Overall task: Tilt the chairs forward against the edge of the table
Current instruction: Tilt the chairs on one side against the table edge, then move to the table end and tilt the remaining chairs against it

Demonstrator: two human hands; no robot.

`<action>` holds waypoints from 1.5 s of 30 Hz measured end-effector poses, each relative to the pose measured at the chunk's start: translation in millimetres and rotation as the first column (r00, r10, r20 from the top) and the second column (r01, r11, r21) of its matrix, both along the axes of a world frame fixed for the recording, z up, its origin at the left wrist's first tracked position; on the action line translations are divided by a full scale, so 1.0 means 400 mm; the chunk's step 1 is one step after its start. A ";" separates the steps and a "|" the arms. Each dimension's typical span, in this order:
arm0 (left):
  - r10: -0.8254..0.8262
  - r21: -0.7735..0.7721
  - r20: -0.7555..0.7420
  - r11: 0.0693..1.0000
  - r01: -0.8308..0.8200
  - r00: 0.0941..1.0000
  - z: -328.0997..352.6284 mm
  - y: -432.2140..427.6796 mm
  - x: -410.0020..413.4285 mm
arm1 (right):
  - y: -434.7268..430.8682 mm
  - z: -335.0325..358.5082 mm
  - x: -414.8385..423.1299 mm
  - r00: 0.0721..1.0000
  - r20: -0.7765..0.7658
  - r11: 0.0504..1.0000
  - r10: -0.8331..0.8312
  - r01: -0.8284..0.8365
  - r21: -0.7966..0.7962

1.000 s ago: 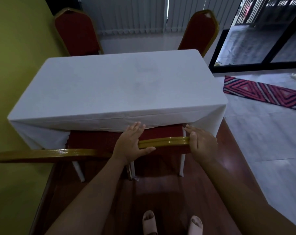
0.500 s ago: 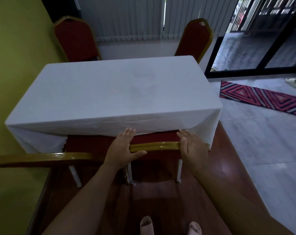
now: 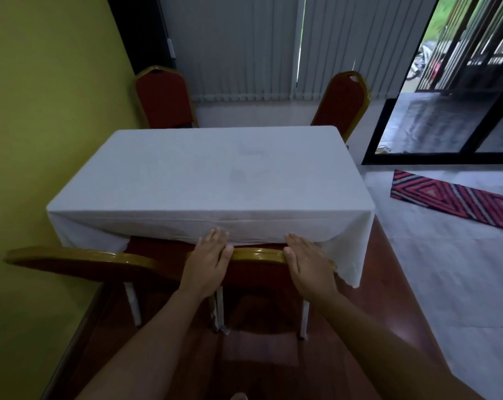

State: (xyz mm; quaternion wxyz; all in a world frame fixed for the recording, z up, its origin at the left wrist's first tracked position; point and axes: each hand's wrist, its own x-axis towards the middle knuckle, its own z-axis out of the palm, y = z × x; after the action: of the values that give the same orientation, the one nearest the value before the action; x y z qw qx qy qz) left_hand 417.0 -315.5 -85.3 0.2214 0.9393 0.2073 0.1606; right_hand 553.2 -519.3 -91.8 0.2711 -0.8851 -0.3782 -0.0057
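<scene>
A: Yellow-green wall on the left, grey vertical blinds at the back, glossy brown floor under a rectangular bench [image 3: 209, 174] covered w/ a white cloth. Only one view, head cam. Where are we w/ the chairs?

B: Near right red-padded chair with gold metal frame [image 3: 259, 254] is tipped fwd, top rail at the bench's near edge, white legs showing beneath. Near left red chair with gold frame [image 3: 80, 259] looks tilted too, rail just beside the cloth. Two far red-and-gold chairs, left [image 3: 163, 96] and right [image 3: 342, 102], look upright – prob. half done, two left.

A: Hands?

B: Left hand [image 3: 208, 262] lies flat, fingers straight, palm down over the rail's left end; fingertips touch the cloth. Right hand [image 3: 308, 261] same, flat on the right end. Neither is curled round the rail – pressing or resting, not gripping. Arms reach fwd, roughly parallel.
</scene>
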 end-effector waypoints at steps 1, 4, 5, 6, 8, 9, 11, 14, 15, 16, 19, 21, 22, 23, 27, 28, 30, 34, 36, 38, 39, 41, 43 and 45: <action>-0.008 0.001 -0.003 1.000 0.008 1.000 0.010 -0.022 0.014 | -0.009 0.000 0.010 1.000 -0.004 0.999 0.023 -0.023 -0.029; -0.031 -0.042 -0.035 0.999 0.030 0.999 0.050 -0.099 0.088 | -0.059 -0.002 0.058 0.997 0.011 0.987 0.072 -0.070 -0.143; -0.033 -0.075 -0.070 0.997 0.028 0.997 0.062 -0.110 0.112 | -0.067 -0.002 0.074 0.996 0.021 0.979 0.085 -0.079 -0.186; -0.039 -0.093 -0.117 0.995 0.028 0.992 0.077 -0.124 0.143 | -0.085 0.002 0.099 0.996 0.030 0.973 0.085 -0.077 -0.219; -0.060 -0.079 -0.205 0.996 0.045 0.977 0.103 -0.159 0.206 | -0.128 0.014 0.155 0.998 0.037 0.963 0.059 -0.047 -0.265; -0.069 -0.053 -0.239 0.997 0.058 0.969 0.114 -0.178 0.236 | -0.149 0.021 0.185 0.998 0.041 0.957 0.042 -0.028 -0.287; -0.073 0.005 -0.295 0.997 0.078 0.953 0.129 -0.218 0.298 | -0.196 0.033 0.243 0.999 0.051 0.941 0.011 0.006 -0.339; -0.076 0.072 -0.358 0.992 0.108 0.931 0.129 -0.290 0.394 | -0.268 0.046 0.317 0.998 0.044 0.917 -0.038 0.052 -0.396; -0.087 0.080 -0.377 0.989 0.126 0.922 0.123 -0.314 0.425 | -0.290 0.048 0.340 0.998 0.034 0.910 -0.058 0.067 -0.408; -0.105 0.081 -0.399 0.986 0.149 0.911 0.115 -0.340 0.457 | -0.311 0.048 0.363 0.997 0.025 0.904 -0.079 0.082 -0.419; -0.182 0.051 -0.472 0.971 0.232 0.863 0.079 -0.410 0.546 | -0.372 0.036 0.433 0.990 -0.001 0.883 -0.144 0.128 -0.452; -0.214 0.039 -0.503 0.962 0.269 0.837 0.052 -0.447 0.607 | -0.409 0.021 0.482 0.983 -0.022 0.871 -0.181 0.149 -0.468; -0.223 0.037 -0.510 0.959 0.280 0.831 0.040 -0.463 0.639 | -0.427 0.013 0.507 0.979 -0.039 0.865 -0.199 0.157 -0.476; -0.233 0.033 -0.515 0.956 0.291 0.825 0.028 -0.478 0.673 | -0.443 0.005 0.534 0.974 -0.058 0.859 -0.218 0.163 -0.485; -0.275 0.015 -0.535 0.942 0.334 0.799 0.002 -0.526 0.819 | -0.496 -0.026 0.669 0.957 -0.098 0.828 -0.273 0.182 -0.530; -0.272 0.037 -0.536 0.938 0.345 0.799 -0.003 -0.533 0.860 | -0.504 -0.029 0.710 0.953 -0.105 0.823 -0.284 0.186 -0.536; -0.258 0.078 -0.532 0.933 0.351 0.806 -0.011 -0.537 0.952 | -0.513 -0.030 0.798 0.949 -0.110 0.815 -0.295 0.189 -0.547; -0.278 0.089 -0.559 0.916 0.390 0.781 -0.023 -0.538 1.141 | -0.516 -0.019 0.979 0.940 -0.138 0.788 -0.313 0.176 -0.590; -0.294 0.125 -0.573 0.891 0.436 0.765 -0.029 -0.536 1.233 | -0.509 -0.014 1.066 0.940 -0.136 0.770 -0.313 0.167 -0.616; -0.295 0.127 -0.540 0.897 0.423 0.788 -0.037 -0.530 1.321 | -0.499 -0.014 1.143 0.942 -0.127 0.761 -0.311 0.167 -0.628; -0.301 0.123 -0.529 0.898 0.423 0.793 -0.042 -0.526 1.360 | -0.494 -0.016 1.179 0.941 -0.133 0.760 -0.312 0.164 -0.629; -0.312 0.118 -0.536 0.892 0.435 0.784 -0.052 -0.525 1.424 | -0.487 -0.018 1.240 0.935 -0.157 0.764 -0.319 0.155 -0.627; -0.301 0.147 -0.550 0.883 0.446 0.779 -0.070 -0.517 1.481 | -0.481 -0.024 1.300 0.932 -0.164 0.769 -0.324 0.158 -0.620; -0.287 0.144 -0.558 0.891 0.431 0.779 -0.086 -0.503 1.547 | -0.474 -0.026 1.366 0.928 -0.173 0.776 -0.329 0.162 -0.609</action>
State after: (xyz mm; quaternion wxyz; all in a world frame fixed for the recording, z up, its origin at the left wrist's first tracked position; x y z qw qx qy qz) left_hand 1035.9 -516.9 -119.6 0.0566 0.9898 0.0519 -0.1201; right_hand 1099.6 -708.9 -102.3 0.0314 -0.9593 -0.2009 0.1960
